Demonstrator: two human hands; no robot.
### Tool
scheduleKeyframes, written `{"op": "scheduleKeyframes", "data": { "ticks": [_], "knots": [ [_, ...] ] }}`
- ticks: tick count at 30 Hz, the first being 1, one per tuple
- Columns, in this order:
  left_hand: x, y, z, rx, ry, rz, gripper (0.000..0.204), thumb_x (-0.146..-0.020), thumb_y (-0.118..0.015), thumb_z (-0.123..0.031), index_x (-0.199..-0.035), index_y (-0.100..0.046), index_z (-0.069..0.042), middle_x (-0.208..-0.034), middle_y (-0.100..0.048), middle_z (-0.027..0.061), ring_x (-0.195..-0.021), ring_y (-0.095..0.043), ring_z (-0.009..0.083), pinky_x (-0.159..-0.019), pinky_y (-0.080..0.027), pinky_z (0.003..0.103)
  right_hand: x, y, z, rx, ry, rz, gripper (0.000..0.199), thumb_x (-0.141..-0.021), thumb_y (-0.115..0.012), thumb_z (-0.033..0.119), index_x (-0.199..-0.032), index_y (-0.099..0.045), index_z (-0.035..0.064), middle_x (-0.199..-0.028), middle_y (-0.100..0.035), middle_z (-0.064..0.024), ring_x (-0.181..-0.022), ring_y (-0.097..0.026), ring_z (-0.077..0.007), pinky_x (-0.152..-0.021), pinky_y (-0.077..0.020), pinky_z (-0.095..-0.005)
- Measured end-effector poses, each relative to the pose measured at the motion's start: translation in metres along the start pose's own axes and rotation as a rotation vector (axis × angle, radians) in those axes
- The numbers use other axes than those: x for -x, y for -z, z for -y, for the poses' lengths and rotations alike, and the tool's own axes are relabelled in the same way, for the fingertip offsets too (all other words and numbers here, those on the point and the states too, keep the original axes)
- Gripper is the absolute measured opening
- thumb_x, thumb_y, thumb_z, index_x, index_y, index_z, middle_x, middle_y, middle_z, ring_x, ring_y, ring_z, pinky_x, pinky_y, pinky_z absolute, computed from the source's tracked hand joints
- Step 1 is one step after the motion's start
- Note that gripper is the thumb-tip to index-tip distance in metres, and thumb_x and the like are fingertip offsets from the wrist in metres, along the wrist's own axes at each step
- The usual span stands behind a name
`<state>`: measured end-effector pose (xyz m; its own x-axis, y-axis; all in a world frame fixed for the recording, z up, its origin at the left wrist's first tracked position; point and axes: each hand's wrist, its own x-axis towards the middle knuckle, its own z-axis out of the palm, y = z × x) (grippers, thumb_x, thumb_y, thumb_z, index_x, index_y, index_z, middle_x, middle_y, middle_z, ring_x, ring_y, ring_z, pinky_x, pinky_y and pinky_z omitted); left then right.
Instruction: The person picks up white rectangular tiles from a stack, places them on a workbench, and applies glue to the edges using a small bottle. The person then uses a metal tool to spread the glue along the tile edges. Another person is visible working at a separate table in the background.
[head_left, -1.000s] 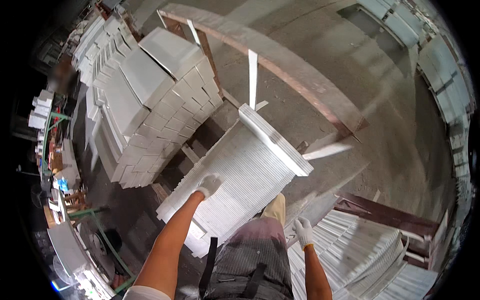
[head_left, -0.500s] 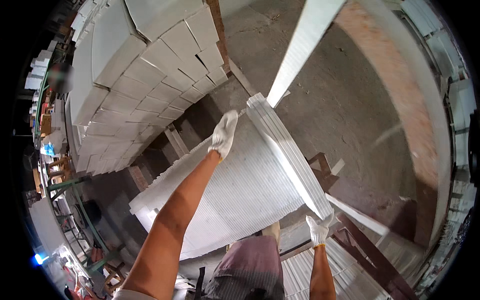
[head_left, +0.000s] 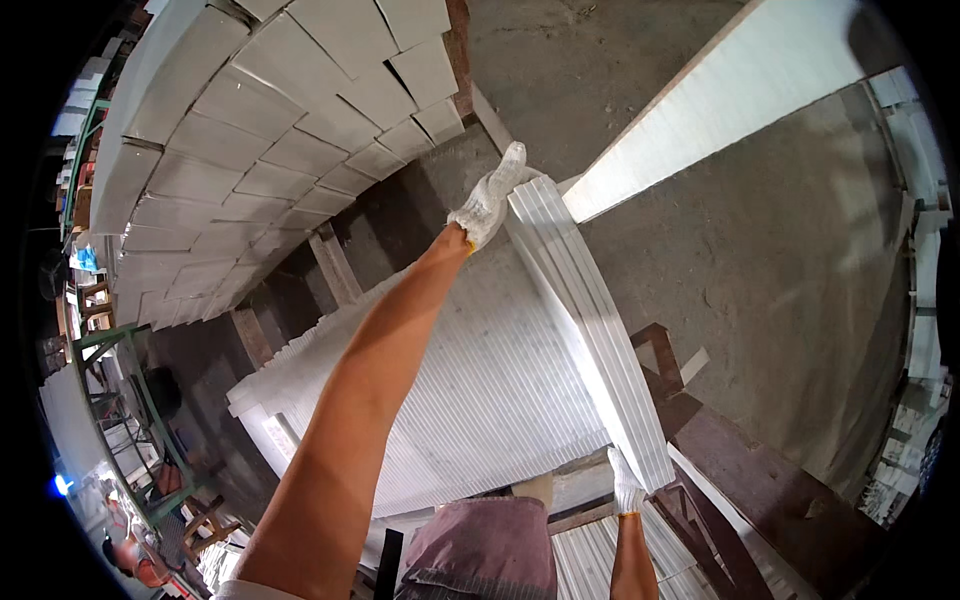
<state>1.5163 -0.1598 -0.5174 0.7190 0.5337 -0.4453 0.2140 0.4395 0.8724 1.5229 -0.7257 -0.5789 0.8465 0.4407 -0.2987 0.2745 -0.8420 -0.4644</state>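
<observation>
A row of long white strips (head_left: 600,320) stands on edge side by side along the right end of a low stack of thin white strips (head_left: 470,370). My left hand (head_left: 487,205), in a white knitted glove, is at the far end of the row, its fingers stretched out past the corner. Whether its palm touches the strips is hard to see. My right hand (head_left: 627,485), also gloved, lies against the near end of the row with its fingers stretched along the inner side. Its thumb is hidden.
A tall pile of white boards (head_left: 290,130) rises at the far left. A long white plank (head_left: 720,100) slants across the upper right. Brown beams (head_left: 760,480) lie at the lower right, with more white strips (head_left: 590,555) near me. Green metal frames (head_left: 105,345) stand at the left.
My left hand has moved from above the stack to the row's far end. My right hand's fingers have moved to the inner side. The view has shifted, and the plank appears wider.
</observation>
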Motion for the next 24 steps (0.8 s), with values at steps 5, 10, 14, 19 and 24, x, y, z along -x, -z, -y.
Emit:
{"op": "scheduleKeyframes", "data": {
  "ticks": [5, 10, 14, 19, 24],
  "knots": [
    [-0.014, 0.002, 0.02, 0.063, 0.003, -0.099, 0.06, -0.1, -0.036, -0.056, -0.105, -0.071, -0.007, -0.098, -0.066, 0.0014, -0.092, -0.06, 0.0145, -0.09, -0.044, 0.029, -0.002, -0.003, -0.003, -0.102, -0.056, -0.005, 0.046, -0.078, -0.08, 0.016, -0.117, -0.063, -0.0001, -0.115, -0.067, -0.012, -0.102, -0.063, -0.0236, -0.09, -0.0505, -0.0371],
    [-0.004, -0.027, 0.002, 0.181, 0.049, -0.29, 0.05, -0.102, -0.039, -0.046, -0.113, -0.066, -0.007, -0.094, -0.066, 0.0005, -0.088, -0.061, 0.0131, -0.082, -0.048, 0.029, 0.003, 0.0, -0.002, -0.217, -0.106, 0.013, 0.045, -0.077, -0.081, 0.016, -0.116, -0.063, -0.0002, -0.115, -0.067, -0.0122, -0.102, -0.063, -0.0237, -0.09, -0.0505, -0.0372],
    [0.0, 0.001, 0.016, 0.195, 0.005, -0.253, 0.054, -0.102, -0.035, -0.046, -0.132, -0.055, -0.005, -0.105, -0.066, 0.0048, -0.096, -0.062, 0.0169, -0.087, -0.048, 0.031, 0.001, 0.015, 0.016, -0.38, -0.137, 0.119, 0.045, -0.077, -0.081, 0.016, -0.116, -0.064, -0.0003, -0.114, -0.067, -0.0123, -0.102, -0.063, -0.0237, -0.09, -0.0505, -0.0373],
    [0.08, 0.0, 0.0, -0.149, 0.075, -0.333, 0.067, -0.1, -0.033, -0.055, -0.13, -0.057, 0.0, -0.126, -0.06, 0.0147, -0.12, -0.052, 0.0252, -0.109, -0.031, 0.037, 0.028, 0.064, 0.061, -0.544, -0.218, 0.395, 0.045, -0.077, -0.081, 0.016, -0.115, -0.064, -0.0005, -0.114, -0.067, -0.0125, -0.101, -0.063, -0.0238, -0.09, -0.0505, -0.0374],
    [0.189, 0.065, 0.043, 0.223, 0.322, -0.42, 0.082, -0.094, -0.032, -0.07, -0.135, -0.052, -0.002, -0.138, -0.052, 0.0126, -0.122, -0.051, 0.0257, -0.109, -0.033, 0.037, 0.075, 0.108, 0.078, -0.434, -0.178, 0.631, 0.051, -0.077, -0.08, 0.017, -0.119, -0.058, -0.0012, -0.112, -0.066, -0.0126, -0.102, -0.062, -0.0244, -0.087, -0.0496, -0.0374]
  ]
}}
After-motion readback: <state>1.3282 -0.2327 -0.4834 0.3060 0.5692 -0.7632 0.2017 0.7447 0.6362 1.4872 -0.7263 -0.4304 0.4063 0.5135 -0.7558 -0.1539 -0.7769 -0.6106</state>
